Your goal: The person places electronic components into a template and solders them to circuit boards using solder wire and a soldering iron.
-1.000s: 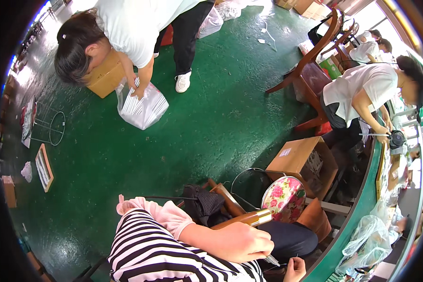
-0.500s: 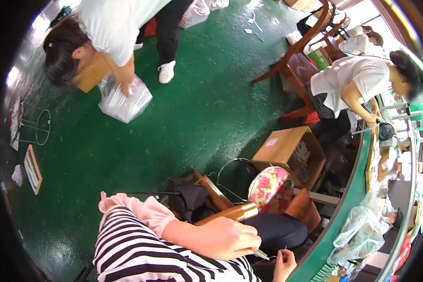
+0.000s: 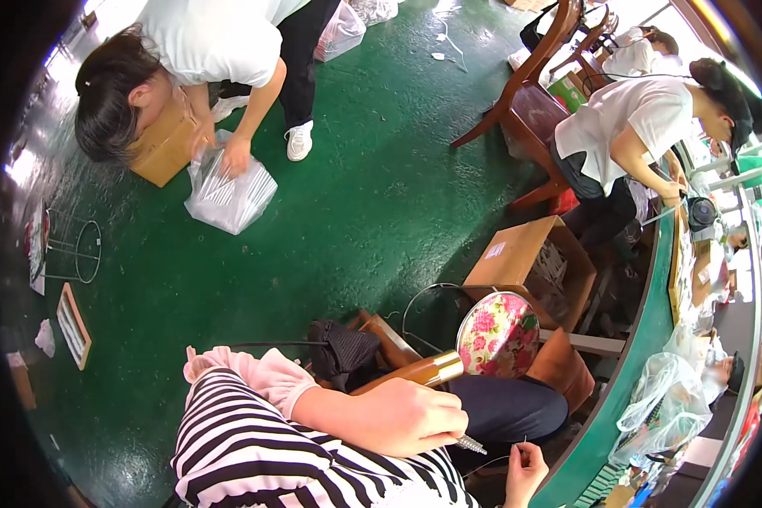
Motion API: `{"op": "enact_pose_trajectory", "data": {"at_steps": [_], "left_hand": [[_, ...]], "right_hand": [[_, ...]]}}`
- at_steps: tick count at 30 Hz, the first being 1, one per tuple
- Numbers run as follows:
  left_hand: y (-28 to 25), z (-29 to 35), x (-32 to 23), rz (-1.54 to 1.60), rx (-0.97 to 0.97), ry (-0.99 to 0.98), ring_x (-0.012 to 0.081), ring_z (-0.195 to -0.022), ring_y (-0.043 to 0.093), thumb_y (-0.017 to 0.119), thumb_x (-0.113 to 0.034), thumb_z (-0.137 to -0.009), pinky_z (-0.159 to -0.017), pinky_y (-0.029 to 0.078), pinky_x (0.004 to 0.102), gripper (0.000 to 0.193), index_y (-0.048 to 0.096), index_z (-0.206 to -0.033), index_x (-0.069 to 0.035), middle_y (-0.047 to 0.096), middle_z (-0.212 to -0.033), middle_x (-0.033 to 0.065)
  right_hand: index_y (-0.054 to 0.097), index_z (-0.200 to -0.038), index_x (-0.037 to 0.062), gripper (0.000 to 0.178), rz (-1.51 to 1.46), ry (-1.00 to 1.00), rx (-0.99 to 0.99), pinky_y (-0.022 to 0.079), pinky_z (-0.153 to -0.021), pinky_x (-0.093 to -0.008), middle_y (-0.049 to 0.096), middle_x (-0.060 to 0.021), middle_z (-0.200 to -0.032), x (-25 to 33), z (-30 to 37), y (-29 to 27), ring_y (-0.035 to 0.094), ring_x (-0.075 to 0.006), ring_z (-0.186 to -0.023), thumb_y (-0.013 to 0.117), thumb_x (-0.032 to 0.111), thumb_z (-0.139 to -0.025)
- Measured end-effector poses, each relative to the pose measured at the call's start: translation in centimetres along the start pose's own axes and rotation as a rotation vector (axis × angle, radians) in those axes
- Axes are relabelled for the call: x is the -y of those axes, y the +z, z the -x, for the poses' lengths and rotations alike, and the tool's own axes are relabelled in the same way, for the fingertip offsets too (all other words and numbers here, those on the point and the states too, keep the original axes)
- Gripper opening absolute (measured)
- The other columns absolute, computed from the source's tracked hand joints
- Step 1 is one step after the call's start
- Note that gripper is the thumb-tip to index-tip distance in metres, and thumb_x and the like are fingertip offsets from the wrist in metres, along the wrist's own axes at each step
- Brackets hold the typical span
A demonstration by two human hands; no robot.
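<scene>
My left hand [image 3: 419, 416], coming from a pink cuff [image 3: 258, 370] and black-and-white striped clothing [image 3: 245, 432], is closed. A slim silver metal piece with a ridged surface [image 3: 472, 444] sticks out from its fingers; the rest is hidden in the hand. Lower and to the right, my right hand [image 3: 527, 476] pinches a thin pale thread or wire [image 3: 488, 464], its thumb and finger together. The strand runs left from the fingertips under the metal piece, and a short end stands up above them. The two hands are apart.
A green bench [image 3: 601, 423] with plastic bags [image 3: 669, 406] lies at the right. Ahead are a floral round stool [image 3: 499, 334], a cardboard box [image 3: 516, 254] and a brown rod with a gold end [image 3: 436, 370]. One person [image 3: 212, 51] handles a bag; another [image 3: 635, 127] leans over the bench.
More of the ridged metal piece shows at my left hand. My right hand has shifted slightly right and up with the strand. The person at far left now has both hands on the bag.
</scene>
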State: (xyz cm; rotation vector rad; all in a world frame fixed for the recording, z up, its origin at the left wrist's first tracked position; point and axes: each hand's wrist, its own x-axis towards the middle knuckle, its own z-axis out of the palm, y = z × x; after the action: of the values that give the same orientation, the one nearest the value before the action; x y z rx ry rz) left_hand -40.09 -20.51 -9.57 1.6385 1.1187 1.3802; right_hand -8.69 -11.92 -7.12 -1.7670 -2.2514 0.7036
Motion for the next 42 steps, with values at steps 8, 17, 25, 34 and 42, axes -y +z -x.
{"op": "enact_pose_trajectory", "data": {"at_steps": [8,17,25,34,42], "left_hand": [[0.2,0.1,0.1,-0.005,0.01,0.002,0.0231,-0.069,0.063,0.064,-0.015,-0.089,-0.057,0.05,0.0349,0.008,0.061,-0.088,-0.008,0.057,-0.078,0.0039],[0.1,-0.1,0.1,-0.008,0.019,-0.004,0.0231,-0.07,0.063,0.064,-0.015,-0.089,-0.057,0.05,0.0347,0.008,0.061,-0.088,-0.008,0.057,-0.079,0.0042],[-0.4,0.1,0.3,-0.025,0.104,-0.036,0.0226,-0.075,0.064,0.065,-0.011,-0.089,-0.065,0.053,0.0313,0.006,0.064,-0.093,-0.006,0.062,-0.087,0.004],[-0.5,-0.4,-0.3,-0.051,0.142,-0.07,0.0196,-0.075,0.065,0.068,-0.01,-0.087,-0.064,0.052,0.0294,0.005,0.067,-0.09,-0.006,0.065,-0.086,0.0028],[-0.6,-1.4,-1.2,-0.095,0.179,-0.145,0.0187,-0.071,0.066,0.073,-0.008,-0.084,-0.062,0.053,0.0284,0.007,0.07,-0.089,-0.004,0.069,-0.087,0.0058]], "right_hand": [[0.069,-0.101,-0.0003,0.016,0.003,0.006,0.003,0.054,-0.071,-0.0309,0.073,-0.0165,-0.093,0.0,0.2,0.0,0.07,-0.0178,-0.08,0.072,0.009,-0.088],[0.068,-0.1,-0.0007,0.014,-0.034,-0.045,-0.005,0.054,-0.069,-0.0295,0.072,-0.0139,-0.087,-0.3,-0.1,0.1,0.067,-0.0167,-0.074,0.072,0.007,-0.088],[0.069,-0.099,0.0013,0.015,-0.043,-0.044,-0.021,0.054,-0.068,-0.0307,0.072,-0.0132,-0.084,-0.9,0.0,0.2,0.067,-0.0161,-0.072,0.073,0.011,-0.087],[0.069,-0.097,-0.0007,0.013,-0.164,-0.063,-0.024,0.05,-0.064,-0.0268,0.067,-0.0058,-0.076,-0.1,0.2,-0.6,0.058,-0.0103,-0.067,0.071,0.008,-0.088],[0.068,-0.085,0.0,0.008,-0.29,0.015,-0.071,0.04,-0.05,-0.0203,0.059,-0.0014,-0.061,-3.5,0.2,0.1,0.05,-0.0029,-0.053,0.075,0.0,-0.08]]}}
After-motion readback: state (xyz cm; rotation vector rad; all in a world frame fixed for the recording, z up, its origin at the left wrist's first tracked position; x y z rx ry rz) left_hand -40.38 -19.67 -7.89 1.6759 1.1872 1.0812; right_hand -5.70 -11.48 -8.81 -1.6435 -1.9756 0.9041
